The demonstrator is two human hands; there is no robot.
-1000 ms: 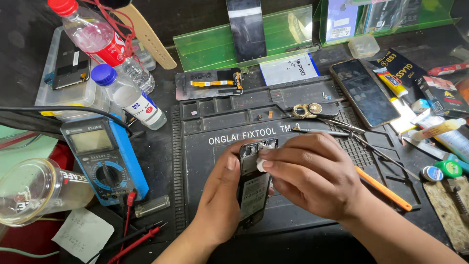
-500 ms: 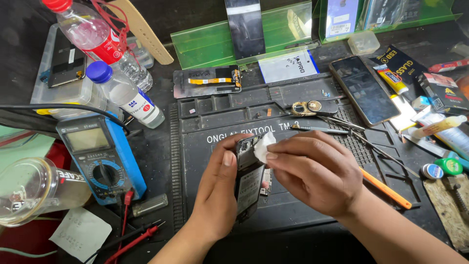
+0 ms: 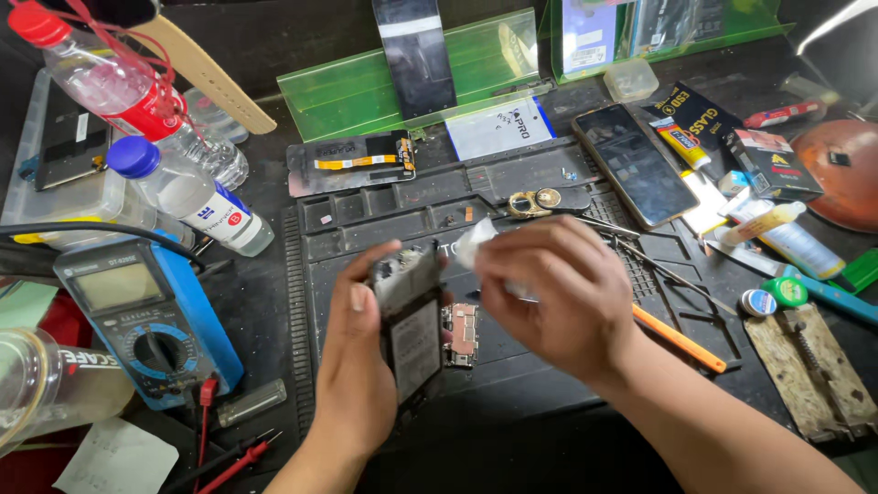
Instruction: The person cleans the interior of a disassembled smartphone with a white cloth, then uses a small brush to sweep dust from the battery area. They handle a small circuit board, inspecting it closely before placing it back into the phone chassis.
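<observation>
Starting with the containers, you have a clear plastic bottle with a red cap lying at the far left of the counter, holding clear liquid, and a smaller blue-capped bottle beside it, also with clear liquid; a clear glass jar lies at the left edge, its contents unclear. Your left hand is curled around an opened phone, holding it tilted on edge above the black work mat, thumb on its near side. Your right hand is closed, its fingertips pinching a small white wipe against the phone's upper end. A blue multimeter sits left of your hands.
</observation>
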